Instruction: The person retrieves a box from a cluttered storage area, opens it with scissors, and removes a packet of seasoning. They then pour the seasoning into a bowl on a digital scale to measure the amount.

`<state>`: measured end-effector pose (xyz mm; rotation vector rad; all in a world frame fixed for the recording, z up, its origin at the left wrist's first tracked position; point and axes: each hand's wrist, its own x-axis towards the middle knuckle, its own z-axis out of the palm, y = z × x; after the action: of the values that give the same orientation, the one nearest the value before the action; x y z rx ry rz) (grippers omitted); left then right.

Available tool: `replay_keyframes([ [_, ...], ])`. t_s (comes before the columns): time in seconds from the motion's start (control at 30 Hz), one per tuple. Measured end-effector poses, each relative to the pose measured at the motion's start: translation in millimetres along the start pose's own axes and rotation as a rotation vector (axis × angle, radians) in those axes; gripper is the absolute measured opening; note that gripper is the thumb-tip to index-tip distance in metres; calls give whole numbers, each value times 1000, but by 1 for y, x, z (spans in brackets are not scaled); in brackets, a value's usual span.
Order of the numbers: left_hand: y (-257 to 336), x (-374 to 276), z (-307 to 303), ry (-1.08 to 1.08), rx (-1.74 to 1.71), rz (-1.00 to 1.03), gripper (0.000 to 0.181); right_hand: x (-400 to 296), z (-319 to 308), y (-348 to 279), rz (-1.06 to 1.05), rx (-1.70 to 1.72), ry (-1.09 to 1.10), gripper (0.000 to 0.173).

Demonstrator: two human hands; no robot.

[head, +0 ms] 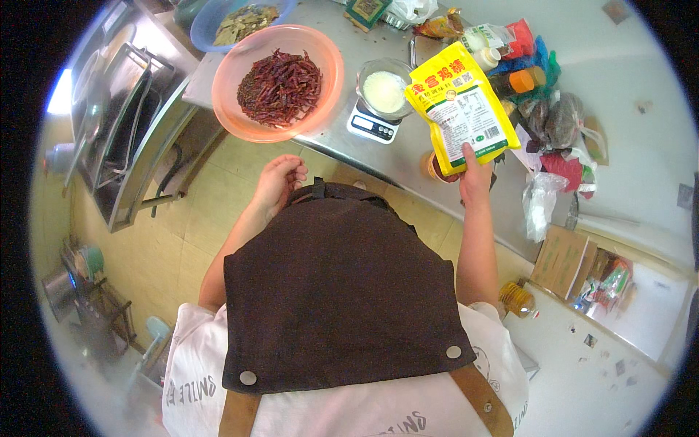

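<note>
My right hand (474, 177) grips the lower edge of a yellow seasoning packet (464, 104), thumb on its printed face. The packet is tilted over the steel counter, partly in front of a clear bowl (401, 74) holding pale granules (384, 90). That bowl rests on a small digital kitchen scale (372, 125). Below the packet, a tub (429, 165) with dark red contents is partly hidden. My left hand (283, 177) hangs in front of the counter edge, fingers curled with nothing visible in them. Nearest to it is an orange plastic basin (330, 90) of dried red chillies (289, 87).
A blue basin (199, 27) of dried leaves (246, 26) stands behind the orange one. Along the wall, the counter (338, 117) carries bottles, bags and an orange-capped bottle (521, 81). Metal racks with trays (125, 104) stand left. Right are a cardboard box (560, 262) and an oil bottle (516, 299).
</note>
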<state>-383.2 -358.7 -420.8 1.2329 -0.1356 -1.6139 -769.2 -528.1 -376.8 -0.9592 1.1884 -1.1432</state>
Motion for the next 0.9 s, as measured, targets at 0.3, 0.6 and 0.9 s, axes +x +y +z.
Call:
replay_keyframes([
  [0.3, 1, -5, 11, 26, 5, -24, 8, -6, 20, -26, -93, -536, 26, 39],
  [0.6, -1, -7, 9, 35, -9, -4, 7, -1, 21, -24, -131, -760, -35, 30],
  [0.9, -5, -7, 9, 37, -9, -5, 8, 7, 12, -17, -148, -800, -53, 31],
])
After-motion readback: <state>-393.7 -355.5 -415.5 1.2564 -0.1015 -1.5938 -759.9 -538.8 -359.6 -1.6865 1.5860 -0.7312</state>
